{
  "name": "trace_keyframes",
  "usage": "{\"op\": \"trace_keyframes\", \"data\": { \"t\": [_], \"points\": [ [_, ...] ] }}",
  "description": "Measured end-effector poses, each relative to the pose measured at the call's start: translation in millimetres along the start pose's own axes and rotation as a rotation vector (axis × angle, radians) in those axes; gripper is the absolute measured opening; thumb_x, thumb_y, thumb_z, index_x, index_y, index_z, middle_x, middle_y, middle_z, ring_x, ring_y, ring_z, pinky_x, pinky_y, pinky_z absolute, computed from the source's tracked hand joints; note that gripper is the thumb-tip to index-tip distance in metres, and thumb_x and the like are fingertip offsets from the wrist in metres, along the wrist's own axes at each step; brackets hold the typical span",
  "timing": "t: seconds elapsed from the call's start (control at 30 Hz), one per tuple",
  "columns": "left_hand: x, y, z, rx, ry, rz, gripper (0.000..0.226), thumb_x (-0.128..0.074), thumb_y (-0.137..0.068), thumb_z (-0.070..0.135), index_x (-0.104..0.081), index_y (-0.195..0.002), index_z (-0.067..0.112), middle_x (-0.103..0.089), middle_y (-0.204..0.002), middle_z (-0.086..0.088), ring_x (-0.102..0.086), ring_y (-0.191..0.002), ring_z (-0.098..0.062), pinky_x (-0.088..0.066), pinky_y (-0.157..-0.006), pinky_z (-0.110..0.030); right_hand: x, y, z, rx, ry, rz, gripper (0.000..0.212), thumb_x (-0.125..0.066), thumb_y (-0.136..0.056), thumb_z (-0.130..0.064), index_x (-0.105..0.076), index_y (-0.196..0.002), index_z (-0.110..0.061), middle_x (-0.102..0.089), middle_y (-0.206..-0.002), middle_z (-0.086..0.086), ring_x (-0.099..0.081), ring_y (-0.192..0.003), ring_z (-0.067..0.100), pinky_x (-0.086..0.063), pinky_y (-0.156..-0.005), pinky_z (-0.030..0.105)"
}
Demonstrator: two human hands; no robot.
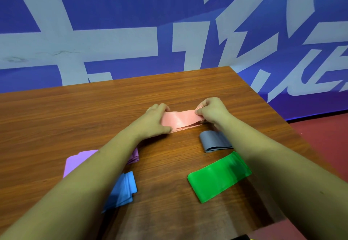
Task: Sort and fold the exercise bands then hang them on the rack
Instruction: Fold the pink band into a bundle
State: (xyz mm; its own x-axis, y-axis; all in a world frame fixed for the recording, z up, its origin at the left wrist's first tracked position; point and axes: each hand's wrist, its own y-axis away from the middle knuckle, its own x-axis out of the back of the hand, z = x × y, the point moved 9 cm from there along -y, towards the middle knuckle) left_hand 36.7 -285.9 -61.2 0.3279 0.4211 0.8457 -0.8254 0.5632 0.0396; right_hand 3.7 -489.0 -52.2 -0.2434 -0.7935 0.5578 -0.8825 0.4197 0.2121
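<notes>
From the head camera, a brown counter (75, 117) with a printed wood grain and a smooth, faintly glossy top is filling the middle of the view, and the pink band (180, 119) is lying across it, towards its far half. Behind the pink band a blue wall banner (113, 14) is rising, carrying large pale grey-white strokes of lettering; the characters are running off the frame and cannot be read. To the right of the pink band, past the counter's edge, a strip of dull red floor (323, 132) is showing. The pink band is a thin, flat, rubbery strip folded into several layers, its edges fanning slightly along the near side. The left hand (154, 119) is holding its left end, fingers curving over the far edge and thumb pressing at the near edge. The right hand (212, 111) is pinching its right end with tightly curled fingers, lifting that end a little off the wood. Just nearer than the pink band's right end, a grey band (212, 142) is lying folded in a short loop, partly under the right forearm. Nearer again on that side, a bright green band (216, 177) is lying flat and shiny, set at a slant. Nearer than the pink band's left end, a pale purple band (75, 162) and, closer still, a blue band (124, 189) are lying folded, both partly hidden by the left forearm.
</notes>
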Motion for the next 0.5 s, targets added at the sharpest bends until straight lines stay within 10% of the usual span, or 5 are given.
{"op": "trace_keyframes", "data": {
  "t": [0.5],
  "points": [
    [19,3,-12,0.114,-0.116,0.078,0.048,-0.067,-0.078,0.037,-0.052,-0.12,0.02,-0.047,-0.115,-0.003,-0.044,-0.115,-0.025,-0.04,-0.101,-0.042,-14,9,-20,0.228,0.422,0.126,0.033,-0.06,-0.086,-0.013,-0.061,-0.119,-0.014,-0.048,-0.126,0.015,-0.05,-0.116,0.033,-0.045,-0.098,0.038]
  ]
}}
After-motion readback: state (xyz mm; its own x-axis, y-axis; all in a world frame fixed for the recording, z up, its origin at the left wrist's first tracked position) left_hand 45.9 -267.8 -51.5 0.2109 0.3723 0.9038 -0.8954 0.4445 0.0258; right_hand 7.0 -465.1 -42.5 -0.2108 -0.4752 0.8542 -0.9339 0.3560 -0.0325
